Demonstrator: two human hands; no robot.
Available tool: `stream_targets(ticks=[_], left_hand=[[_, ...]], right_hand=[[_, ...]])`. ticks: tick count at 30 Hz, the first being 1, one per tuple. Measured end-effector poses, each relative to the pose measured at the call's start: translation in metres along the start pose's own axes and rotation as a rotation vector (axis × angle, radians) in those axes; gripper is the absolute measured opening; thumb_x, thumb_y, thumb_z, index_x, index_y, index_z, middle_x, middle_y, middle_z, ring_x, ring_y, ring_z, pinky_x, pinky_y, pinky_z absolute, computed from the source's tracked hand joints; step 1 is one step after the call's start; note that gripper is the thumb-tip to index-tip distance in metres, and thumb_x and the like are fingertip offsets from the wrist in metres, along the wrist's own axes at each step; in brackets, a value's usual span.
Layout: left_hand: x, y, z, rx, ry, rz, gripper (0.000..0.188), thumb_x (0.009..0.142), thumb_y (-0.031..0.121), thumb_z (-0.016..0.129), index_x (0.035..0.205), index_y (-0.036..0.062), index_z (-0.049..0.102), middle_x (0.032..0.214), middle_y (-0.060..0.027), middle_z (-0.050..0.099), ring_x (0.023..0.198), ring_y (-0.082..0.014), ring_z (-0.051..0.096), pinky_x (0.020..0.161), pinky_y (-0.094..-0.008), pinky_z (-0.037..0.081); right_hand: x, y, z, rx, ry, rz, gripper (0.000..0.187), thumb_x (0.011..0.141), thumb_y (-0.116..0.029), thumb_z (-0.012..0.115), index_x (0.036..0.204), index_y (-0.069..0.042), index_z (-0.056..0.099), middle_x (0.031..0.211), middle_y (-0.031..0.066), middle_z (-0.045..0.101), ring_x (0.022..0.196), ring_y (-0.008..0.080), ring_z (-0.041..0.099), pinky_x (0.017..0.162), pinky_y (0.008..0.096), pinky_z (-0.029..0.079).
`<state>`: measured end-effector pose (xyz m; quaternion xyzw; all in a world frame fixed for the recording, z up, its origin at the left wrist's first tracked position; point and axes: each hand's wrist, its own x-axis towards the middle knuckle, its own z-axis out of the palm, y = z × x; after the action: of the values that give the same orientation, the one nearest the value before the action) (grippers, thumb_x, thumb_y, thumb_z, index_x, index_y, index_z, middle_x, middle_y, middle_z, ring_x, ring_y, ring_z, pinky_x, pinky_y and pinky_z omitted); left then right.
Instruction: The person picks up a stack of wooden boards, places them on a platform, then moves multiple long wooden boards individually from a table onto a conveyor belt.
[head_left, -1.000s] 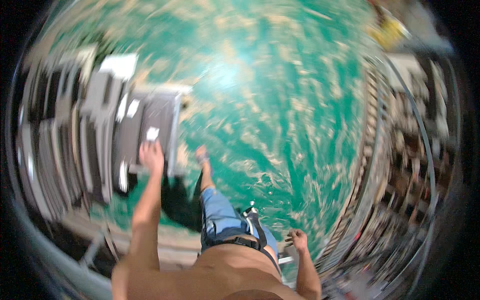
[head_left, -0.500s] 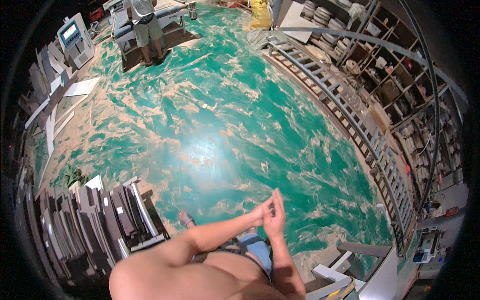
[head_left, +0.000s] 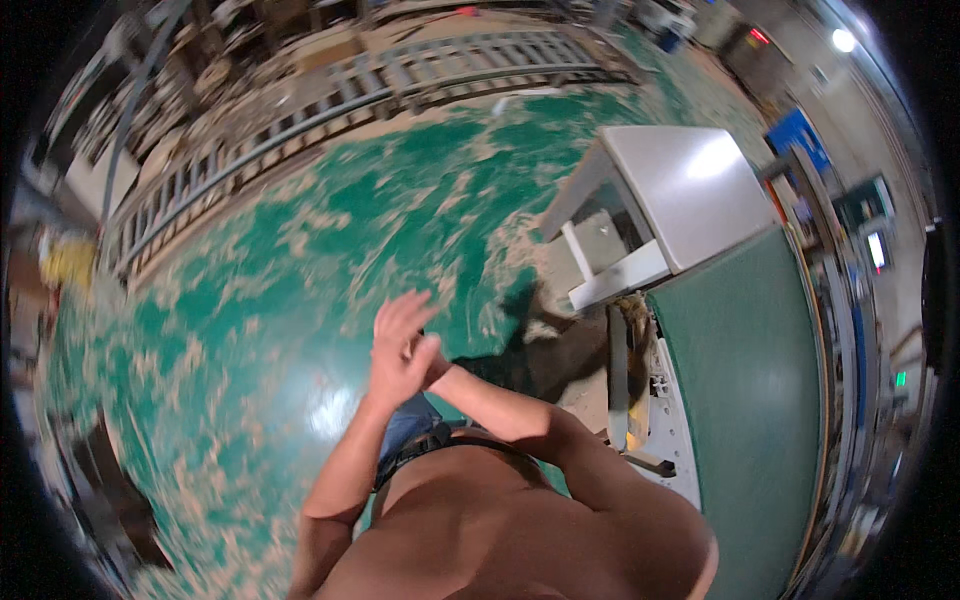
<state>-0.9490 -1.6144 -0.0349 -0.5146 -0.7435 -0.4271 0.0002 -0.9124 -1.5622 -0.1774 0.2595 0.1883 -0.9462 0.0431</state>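
Note:
My left hand (head_left: 396,345) is raised in front of my waist, its fingers stretched out and slightly blurred, its thumb apart from them. Against it, on the far side of its palm, lies my right hand (head_left: 436,368), mostly covered, so its fingers do not show. I see no object between the two hands. Below them are blue clothing (head_left: 408,420) and a dark waist strap (head_left: 425,447). Sawdust is streaked over the green floor (head_left: 340,290) beyond the hands.
A green-topped table (head_left: 745,370) stands close on my right, with a pale box-like cabinet (head_left: 690,190) at its far end. Across the far side runs a roller conveyor (head_left: 370,85). Stacked pieces (head_left: 140,85) fill the shelving at the far left.
My view has swung to the right, bringing the green-topped table and cabinet near. The stacked boards and the other person are out of view. My hands stay together, the left now over the right.

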Motion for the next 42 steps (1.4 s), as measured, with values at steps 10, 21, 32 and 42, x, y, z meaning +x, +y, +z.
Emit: stream_targets(ticks=[10,21,32,42], left_hand=[[0.149,-0.226,0.172,-1.321,-0.200,-1.087,0.041,0.086,0.045,0.047,0.115,0.0165,0.047,0.108,-0.0017,0.052,0.091,-0.0171,0.051,0.084,-0.0327,0.040],[0.484,-0.204,0.277,-0.834,-1.091,-0.359,0.048,0.093,0.038,0.035,0.093,-0.0014,0.063,0.095,-0.0132,0.063,0.095,-0.0245,0.058,0.087,-0.0343,0.040],[0.566,-0.444,0.414,0.104,-1.142,-0.801,0.042,0.078,0.031,0.057,0.106,0.0006,0.053,0.097,-0.0178,0.058,0.084,-0.0294,0.057,0.071,-0.0406,0.046],[0.904,-0.449,0.650,0.325,-1.364,0.201,0.046,0.077,0.043,0.057,0.088,-0.0010,0.060,0.079,-0.0172,0.061,0.073,-0.0299,0.057,0.065,-0.0400,0.045]], right_hand=[[0.051,-0.247,0.036,-0.498,0.215,-0.481,0.041,0.091,-0.035,0.043,0.116,-0.004,0.052,0.124,0.0095,0.050,0.114,0.0213,0.046,0.095,0.0343,0.035],[0.063,-0.481,-0.211,-0.915,1.301,-0.733,0.032,0.085,-0.030,0.051,0.105,-0.005,0.058,0.096,0.0162,0.062,0.090,0.0311,0.059,0.074,0.0352,0.046],[0.035,-0.653,-0.338,-0.865,2.076,-0.912,0.024,0.076,-0.014,0.053,0.097,-0.004,0.060,0.102,0.0145,0.059,0.101,0.0306,0.052,0.089,0.0376,0.040],[0.039,-0.743,-0.325,-0.540,2.287,-0.162,0.044,0.073,-0.016,0.052,0.117,-0.012,0.048,0.131,0.0131,0.036,0.123,0.0319,0.031,0.098,0.0451,0.030]])
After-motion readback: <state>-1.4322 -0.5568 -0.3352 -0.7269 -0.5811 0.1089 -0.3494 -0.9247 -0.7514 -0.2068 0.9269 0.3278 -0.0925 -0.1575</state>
